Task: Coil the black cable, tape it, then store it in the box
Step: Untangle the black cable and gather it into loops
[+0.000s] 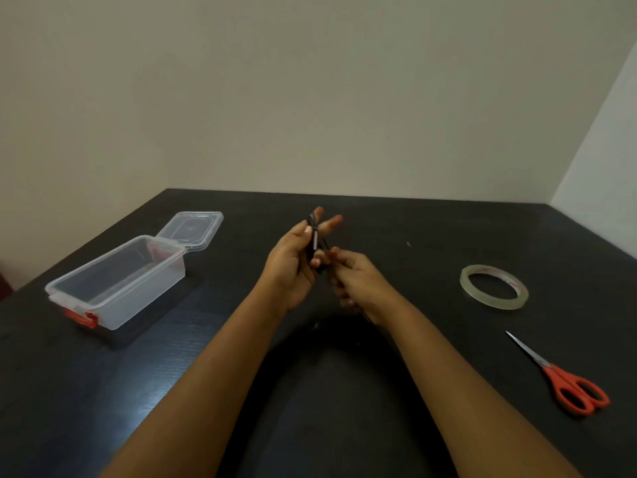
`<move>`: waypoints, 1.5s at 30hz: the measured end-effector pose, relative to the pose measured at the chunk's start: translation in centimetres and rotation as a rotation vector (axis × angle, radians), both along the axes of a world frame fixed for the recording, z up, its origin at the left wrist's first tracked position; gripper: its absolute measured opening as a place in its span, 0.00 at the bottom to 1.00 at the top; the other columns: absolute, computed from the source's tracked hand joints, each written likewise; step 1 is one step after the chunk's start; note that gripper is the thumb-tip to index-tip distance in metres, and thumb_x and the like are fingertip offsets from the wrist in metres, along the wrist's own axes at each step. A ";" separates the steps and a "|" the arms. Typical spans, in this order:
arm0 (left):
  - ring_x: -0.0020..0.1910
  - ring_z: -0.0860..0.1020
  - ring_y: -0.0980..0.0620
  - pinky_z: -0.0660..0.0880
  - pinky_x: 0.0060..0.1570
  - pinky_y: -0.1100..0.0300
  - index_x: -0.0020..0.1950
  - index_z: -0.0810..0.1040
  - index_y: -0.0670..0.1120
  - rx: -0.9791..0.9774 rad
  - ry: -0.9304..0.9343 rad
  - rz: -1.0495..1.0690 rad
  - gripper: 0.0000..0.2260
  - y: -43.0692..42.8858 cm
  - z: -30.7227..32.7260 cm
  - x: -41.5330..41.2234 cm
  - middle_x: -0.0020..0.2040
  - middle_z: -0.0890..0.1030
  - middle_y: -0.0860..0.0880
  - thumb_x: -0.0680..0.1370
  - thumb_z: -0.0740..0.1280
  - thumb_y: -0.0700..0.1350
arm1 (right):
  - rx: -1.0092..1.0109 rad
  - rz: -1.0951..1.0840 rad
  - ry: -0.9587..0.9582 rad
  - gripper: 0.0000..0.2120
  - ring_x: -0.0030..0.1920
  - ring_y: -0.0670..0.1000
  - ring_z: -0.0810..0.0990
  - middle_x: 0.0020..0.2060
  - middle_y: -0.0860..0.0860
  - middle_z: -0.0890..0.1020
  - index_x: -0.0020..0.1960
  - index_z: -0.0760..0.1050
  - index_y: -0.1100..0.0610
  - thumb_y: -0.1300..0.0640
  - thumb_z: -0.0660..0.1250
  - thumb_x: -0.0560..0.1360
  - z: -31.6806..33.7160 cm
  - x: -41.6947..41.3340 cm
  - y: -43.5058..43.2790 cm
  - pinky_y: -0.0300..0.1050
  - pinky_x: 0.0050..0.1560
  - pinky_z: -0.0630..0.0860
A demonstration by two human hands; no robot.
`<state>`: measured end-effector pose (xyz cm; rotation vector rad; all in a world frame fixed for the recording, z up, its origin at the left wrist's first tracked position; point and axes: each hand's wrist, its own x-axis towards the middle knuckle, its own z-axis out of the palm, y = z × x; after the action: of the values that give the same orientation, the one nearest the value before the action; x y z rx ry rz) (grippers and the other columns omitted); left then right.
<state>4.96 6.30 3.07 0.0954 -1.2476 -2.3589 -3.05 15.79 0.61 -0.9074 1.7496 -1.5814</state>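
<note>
Holding bundled black cable (314, 241), long axis pointing away: my left hand (293, 267) grips it, two fingers (332, 223) spread past its top; right hand (355, 281) pinches the lower end. Clear tape roll (496, 304) lies right, clear open-lidded plastic box (117, 298) left.

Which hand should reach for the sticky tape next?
Right hand, most likely. The tape roll and scissors lie on its side, away from the left hand. The left hand's grip wraps the black cable coil, so it could probably hold that alone.
</note>
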 end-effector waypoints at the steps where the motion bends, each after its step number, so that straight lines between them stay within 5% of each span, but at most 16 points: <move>1: 0.23 0.71 0.58 0.76 0.35 0.65 0.68 0.68 0.43 0.009 0.008 0.042 0.16 -0.2 0.0 0.0 0.58 0.80 0.45 0.82 0.50 0.39 | 0.044 0.045 -0.018 0.10 0.22 0.41 0.61 0.28 0.48 0.66 0.49 0.77 0.49 0.53 0.57 0.82 0.0 0.2 0.0 0.35 0.20 0.58; 6: 0.31 0.79 0.57 0.78 0.42 0.63 0.73 0.61 0.46 -0.074 -0.007 0.267 0.18 -2.8 -0.3 0.2 0.68 0.72 0.47 0.83 0.50 0.39 | 0.235 0.209 0.058 0.13 0.23 0.42 0.64 0.30 0.48 0.68 0.62 0.75 0.53 0.55 0.56 0.82 0.7 1.0 0.3 0.35 0.22 0.61; 9: 0.41 0.82 0.53 0.78 0.42 0.67 0.76 0.53 0.51 -0.351 -0.121 0.306 0.22 -3.5 -1.0 0.0 0.68 0.69 0.50 0.83 0.50 0.39 | 0.283 0.134 0.551 0.11 0.33 0.47 0.76 0.38 0.51 0.80 0.56 0.80 0.54 0.54 0.60 0.80 1.2 1.5 0.3 0.43 0.34 0.72; 12: 0.46 0.80 0.56 0.75 0.41 0.70 0.76 0.56 0.51 -0.679 -0.288 0.324 0.22 -3.0 -1.5 -0.1 0.67 0.72 0.48 0.82 0.54 0.38 | 0.199 0.018 1.001 0.08 0.34 0.45 0.75 0.39 0.49 0.81 0.48 0.80 0.54 0.52 0.63 0.78 1.7 1.5 0.8 0.41 0.37 0.71; 14: 0.48 0.78 0.56 0.75 0.42 0.71 0.75 0.61 0.48 -0.806 -0.400 0.270 0.21 -3.0 -1.3 0.1 0.65 0.75 0.44 0.81 0.57 0.38 | 0.128 -0.083 1.150 0.07 0.36 0.44 0.75 0.40 0.47 0.81 0.47 0.80 0.52 0.51 0.64 0.78 2.2 0.6 1.5 0.37 0.35 0.68; 18: 0.40 0.81 0.51 0.78 0.42 0.64 0.70 0.66 0.42 -0.737 -0.429 -0.057 0.16 -1.3 0.1 0.9 0.54 0.80 0.43 0.82 0.54 0.38 | 0.038 -0.274 1.240 0.06 0.35 0.42 0.75 0.38 0.44 0.78 0.48 0.80 0.51 0.51 0.65 0.77 2.3 -1.9 2.9 0.32 0.35 0.66; 21: 0.37 0.79 0.49 0.78 0.40 0.60 0.63 0.70 0.44 -0.647 -0.446 -0.204 0.13 0.2 1.2 1.4 0.41 0.79 0.43 0.83 0.51 0.40 | -0.010 -0.317 1.188 0.06 0.33 0.39 0.71 0.36 0.43 0.74 0.48 0.81 0.52 0.52 0.66 0.77 1.9 -2.7 3.3 0.31 0.34 0.65; 25: 0.27 0.71 0.51 0.75 0.57 0.48 0.60 0.73 0.44 -0.467 -0.421 -0.283 0.14 0.4 1.4 1.9 0.30 0.73 0.45 0.82 0.51 0.44 | -0.204 -0.281 0.927 0.04 0.42 0.44 0.79 0.40 0.48 0.81 0.48 0.81 0.52 0.57 0.67 0.76 1.3 -3.0 2.7 0.39 0.42 0.76; 27: 0.24 0.65 0.53 0.77 0.55 0.48 0.62 0.74 0.42 -0.437 -0.400 -0.312 0.15 0.6 1.3 1.9 0.27 0.70 0.46 0.82 0.52 0.44 | -0.277 -0.277 0.796 0.05 0.44 0.45 0.80 0.43 0.50 0.82 0.47 0.81 0.53 0.60 0.67 0.76 1.0 -2.8 2.2 0.41 0.44 0.79; 31: 0.20 0.63 0.56 0.79 0.47 0.52 0.61 0.75 0.41 -0.394 -0.354 -0.340 0.15 0.8 1.2 1.8 0.25 0.67 0.48 0.82 0.53 0.43 | -0.345 -0.194 0.348 0.07 0.43 0.48 0.83 0.45 0.56 0.81 0.45 0.80 0.54 0.62 0.65 0.77 1.7 -2.2 2.1 0.41 0.42 0.81; 35: 0.19 0.59 0.57 0.79 0.44 0.53 0.53 0.79 0.40 -0.294 -0.264 -0.343 0.16 0.6 0.8 1.5 0.22 0.65 0.50 0.81 0.52 0.43 | -0.273 -0.144 0.128 0.10 0.36 0.51 0.75 0.39 0.51 0.81 0.44 0.81 0.51 0.61 0.63 0.78 1.2 -2.4 2.3 0.41 0.34 0.71; 41: 0.18 0.61 0.59 0.78 0.49 0.55 0.64 0.74 0.40 -0.127 -0.109 -0.322 0.18 -0.4 0.3 0.9 0.25 0.68 0.50 0.81 0.50 0.44 | -0.347 -0.009 -0.126 0.15 0.46 0.52 0.80 0.43 0.53 0.84 0.52 0.80 0.55 0.65 0.55 0.81 0.5 -0.8 0.6 0.42 0.44 0.78; 45: 0.18 0.62 0.59 0.79 0.47 0.58 0.66 0.72 0.41 -0.061 -0.083 -0.294 0.18 -0.7 -0.1 0.7 0.27 0.70 0.49 0.82 0.50 0.44 | -0.383 0.071 -0.357 0.17 0.44 0.51 0.80 0.42 0.54 0.84 0.51 0.81 0.58 0.62 0.53 0.81 0.5 -0.3 0.5 0.46 0.50 0.73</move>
<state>5.71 5.58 3.00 -0.0117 -1.4580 -2.5835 -3.37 16.27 1.16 -0.7866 1.1797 -1.9307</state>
